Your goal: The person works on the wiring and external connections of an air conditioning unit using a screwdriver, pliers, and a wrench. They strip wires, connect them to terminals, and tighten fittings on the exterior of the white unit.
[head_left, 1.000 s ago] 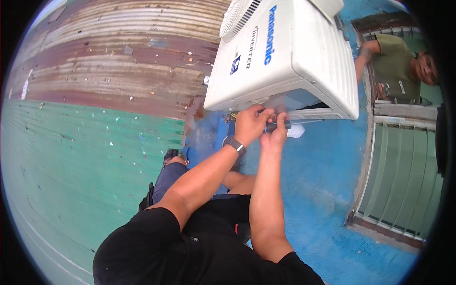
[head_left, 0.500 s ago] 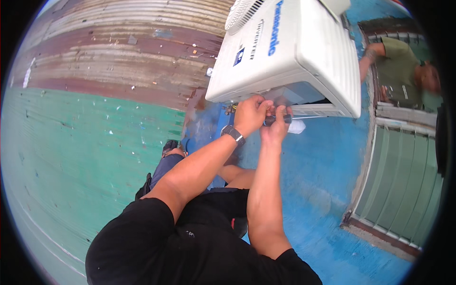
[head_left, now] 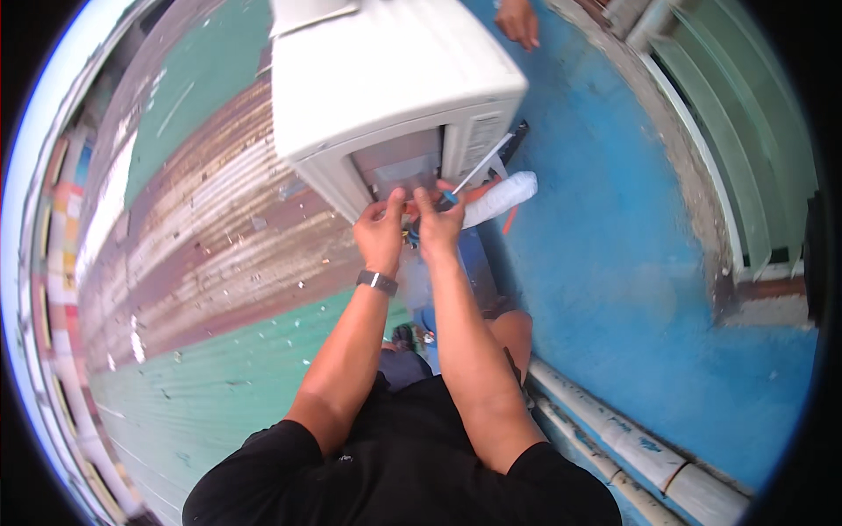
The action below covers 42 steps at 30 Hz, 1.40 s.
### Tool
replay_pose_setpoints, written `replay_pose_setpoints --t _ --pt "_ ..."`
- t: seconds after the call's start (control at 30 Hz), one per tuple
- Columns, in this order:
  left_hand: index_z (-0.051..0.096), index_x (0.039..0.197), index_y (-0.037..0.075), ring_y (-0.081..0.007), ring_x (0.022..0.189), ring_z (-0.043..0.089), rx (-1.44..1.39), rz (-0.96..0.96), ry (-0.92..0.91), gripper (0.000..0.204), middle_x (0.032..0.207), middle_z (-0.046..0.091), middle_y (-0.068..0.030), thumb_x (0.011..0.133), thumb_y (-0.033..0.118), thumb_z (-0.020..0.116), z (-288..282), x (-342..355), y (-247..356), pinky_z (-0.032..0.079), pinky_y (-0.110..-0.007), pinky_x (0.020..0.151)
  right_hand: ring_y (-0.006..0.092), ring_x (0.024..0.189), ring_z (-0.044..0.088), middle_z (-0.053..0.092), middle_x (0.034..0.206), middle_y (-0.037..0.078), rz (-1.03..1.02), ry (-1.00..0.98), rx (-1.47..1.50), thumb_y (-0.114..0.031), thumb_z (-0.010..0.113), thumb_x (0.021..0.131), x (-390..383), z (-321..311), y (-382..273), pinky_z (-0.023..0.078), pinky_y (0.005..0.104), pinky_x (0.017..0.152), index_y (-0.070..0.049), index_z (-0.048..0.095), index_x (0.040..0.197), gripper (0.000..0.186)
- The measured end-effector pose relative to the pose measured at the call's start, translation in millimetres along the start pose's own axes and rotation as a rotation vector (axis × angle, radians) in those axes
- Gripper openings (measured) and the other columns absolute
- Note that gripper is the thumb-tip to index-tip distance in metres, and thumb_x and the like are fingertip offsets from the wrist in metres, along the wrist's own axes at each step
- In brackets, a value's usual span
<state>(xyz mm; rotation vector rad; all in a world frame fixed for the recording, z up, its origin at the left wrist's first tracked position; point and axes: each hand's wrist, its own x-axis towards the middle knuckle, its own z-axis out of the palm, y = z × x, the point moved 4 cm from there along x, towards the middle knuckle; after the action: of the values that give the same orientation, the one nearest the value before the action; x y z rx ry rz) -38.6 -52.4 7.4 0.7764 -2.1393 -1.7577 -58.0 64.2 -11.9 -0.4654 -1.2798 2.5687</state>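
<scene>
A white outdoor air-conditioner unit (head_left: 395, 66) stands in front of me, a translucent panel (head_left: 395, 158) in the recess on its near side. My left hand (head_left: 379, 228) has curled fingers and its thumb up at the panel's lower edge; what it grips is unclear. Beside it, my right hand (head_left: 438, 226) is closed on a dark and blue tool (head_left: 449, 198), thumb also at the panel. A thin white rod (head_left: 487, 159) slants up rightward from there; whether it joins the tool is unclear. A white wrapped bundle (head_left: 504, 193) and an orange strip (head_left: 511, 219) lie just right.
A co-worker's hand (head_left: 517, 22) hangs beside the unit's top right. Right of me are a blue painted surface (head_left: 614, 263), a louvred window (head_left: 737, 149) and white pipes (head_left: 631, 438). Corrugated metal sheeting (head_left: 202, 254) spreads to the left.
My view has swung, so the unit appears higher and further left, its top showing. Both hands appear further left, close together at the panel. The co-worker's body has left view; a hand remains.
</scene>
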Motion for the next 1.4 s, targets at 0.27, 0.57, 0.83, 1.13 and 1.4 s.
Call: replay_pose_setpoints --t 0.27,0.57,0.83,1.13,1.4 --pt "0.068 0.079 -0.003 -0.0117 0.067 0.055 0.115 0.089 -0.046 0.054 0.071 0.066 -0.0059 0.091 0.049 0.075 3 5 0 0.047 -0.03 0.061 0.0136 0.076 0.058 0.056 0.092 0.005 0.061 -0.028 -0.031 -0.013 0.081 0.084 3 -4 5 0.051 0.0288 0.064 -0.004 0.051 0.117 0.046" --pt "0.069 0.09 -0.004 -0.0138 0.076 0.055 0.118 0.015 -0.109 0.058 0.081 0.067 -0.0061 0.091 0.054 0.073 0 5 -5 0.048 -0.032 0.071 0.0137 0.064 0.063 0.057 0.093 0.006 0.033 -0.017 0.012 -0.009 0.079 0.085 0 -2 10 0.053 0.0271 0.054 -0.004 0.046 0.123 0.05" --pt "0.059 0.102 0.003 -0.011 0.064 0.047 -0.152 -0.283 -0.316 0.042 0.075 0.05 0.0009 0.098 0.045 0.065 -6 -4 -1 0.039 -0.028 0.058 0.0125 0.063 0.063 0.058 0.088 0.004 0.026 0.008 -0.041 -0.01 0.082 0.083 2 -7 -4 0.055 0.0262 0.054 -0.006 0.046 0.119 0.051" --pt "0.049 0.122 0.002 -0.0158 0.081 0.061 -0.493 -0.592 -0.632 0.019 0.097 0.065 -0.0093 0.103 0.001 0.046 -3 -32 -12 0.053 -0.027 0.076 0.0153 0.066 0.06 0.059 0.091 0.007 -0.046 0.084 -0.35 -0.015 0.08 0.085 -31 -30 -38 0.05 0.031 0.058 -0.005 0.048 0.122 0.049" --pt "0.064 0.113 0.005 -0.0093 0.08 0.062 -0.61 -0.727 -0.881 0.017 0.093 0.067 0.0 0.103 0.019 0.061 3 -55 -41 0.055 -0.025 0.076 0.0455 0.116 0.059 0.059 0.128 0.029 0.078 -0.288 -1.073 -0.008 0.063 0.087 -190 -101 -151 0.047 0.047 0.099 -0.002 0.042 0.146 0.062"
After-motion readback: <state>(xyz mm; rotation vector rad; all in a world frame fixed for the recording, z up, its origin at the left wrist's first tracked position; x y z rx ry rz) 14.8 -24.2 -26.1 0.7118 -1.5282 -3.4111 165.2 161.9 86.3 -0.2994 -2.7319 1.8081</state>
